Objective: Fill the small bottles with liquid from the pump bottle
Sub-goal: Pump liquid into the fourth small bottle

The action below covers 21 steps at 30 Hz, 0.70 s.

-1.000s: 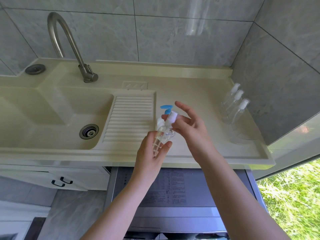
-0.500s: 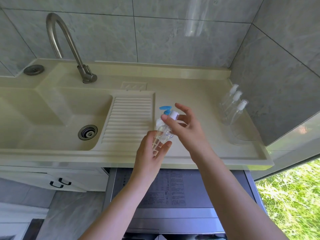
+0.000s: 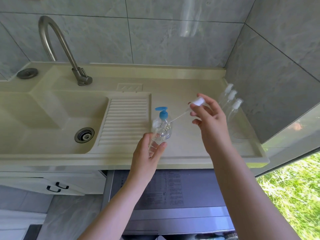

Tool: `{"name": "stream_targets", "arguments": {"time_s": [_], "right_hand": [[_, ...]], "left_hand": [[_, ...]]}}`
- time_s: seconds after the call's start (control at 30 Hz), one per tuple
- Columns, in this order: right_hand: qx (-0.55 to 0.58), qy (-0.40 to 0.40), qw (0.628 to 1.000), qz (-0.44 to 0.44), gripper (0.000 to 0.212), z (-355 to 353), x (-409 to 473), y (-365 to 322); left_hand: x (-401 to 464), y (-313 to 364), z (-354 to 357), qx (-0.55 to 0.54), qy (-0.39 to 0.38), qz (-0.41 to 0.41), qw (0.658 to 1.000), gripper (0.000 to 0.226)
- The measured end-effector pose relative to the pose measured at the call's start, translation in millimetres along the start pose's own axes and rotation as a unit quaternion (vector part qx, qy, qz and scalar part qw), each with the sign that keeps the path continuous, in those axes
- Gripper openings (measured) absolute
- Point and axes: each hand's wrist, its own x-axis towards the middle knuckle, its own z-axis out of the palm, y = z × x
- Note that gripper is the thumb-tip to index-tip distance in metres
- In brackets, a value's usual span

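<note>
The small clear bottle (image 3: 156, 138) is held up in the air over the front edge of the worktop (image 3: 187, 153), near the middle. The left hand (image 3: 148, 151) grips it, with the fingers and thumb curled round its lower part. Its top is off. The right hand (image 3: 207, 116) pinches the white spray cap (image 3: 198, 102) up high and to the right. A thin clear tube (image 3: 180, 115) hangs from the cap, and its far end is near the bottle's mouth. I cannot tell if the tube is all the way out. The pump bottle (image 3: 161, 125) with the blue top stands on the worktop just behind the small bottle, next to the ribbed board (image 3: 126, 118) of the sink (image 3: 52, 118). Three more small bottles (image 3: 232, 103) with white caps stand in a row at the right edge, by the wall. Here is what could go wrong, I think. The open bottle is tilted, so any liquid in it may spill out. The long tube may drip on the worktop. The small bottle is close to the pump bottle, so a quick move of the left hand may knock the pump bottle over. If the cap is put down badly, it may roll off the front edge.
</note>
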Motion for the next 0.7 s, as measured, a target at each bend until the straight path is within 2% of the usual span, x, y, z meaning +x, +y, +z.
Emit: {"name": "stream_targets", "arguments": {"time_s": [0.13, 0.2, 0.27, 0.37, 0.5, 0.7], "right_hand": [[0.115, 0.1, 0.988, 0.019, 0.03, -22.8, 11.2, 11.8], [0.132, 0.148, 0.98, 0.032, 0.033, -33.4, 17.9, 29.4], [0.078, 0.186, 0.978, 0.058, 0.032, -44.1, 24.1, 55.3], [-0.047, 0.212, 0.973, 0.083, 0.018, -56.5, 26.6, 96.5], [-0.23, 0.182, 0.952, 0.086, 0.02, -66.9, 23.8, 134.7], [-0.353, 0.144, 0.924, 0.042, 0.02, -67.7, 29.1, 152.5]], "left_hand": [[-0.8, -2.3, 0.4, -0.013, 0.005, -0.021, 1.0, 0.014], [-0.7, -4.7, -0.6, -0.016, 0.012, -0.031, 0.999, 0.017], [-0.6, -7.8, -1.3, -0.016, 0.02, -0.036, 0.999, 0.019], [-0.5, -11.3, -2.4, -0.022, 0.031, -0.044, 0.998, 0.019], [-1.6, -14.5, -3.1, -0.019, 0.033, -0.053, 0.998, 0.019], [-4.3, -18.1, -4.9, -0.022, 0.037, -0.059, 0.997, 0.016]]}}
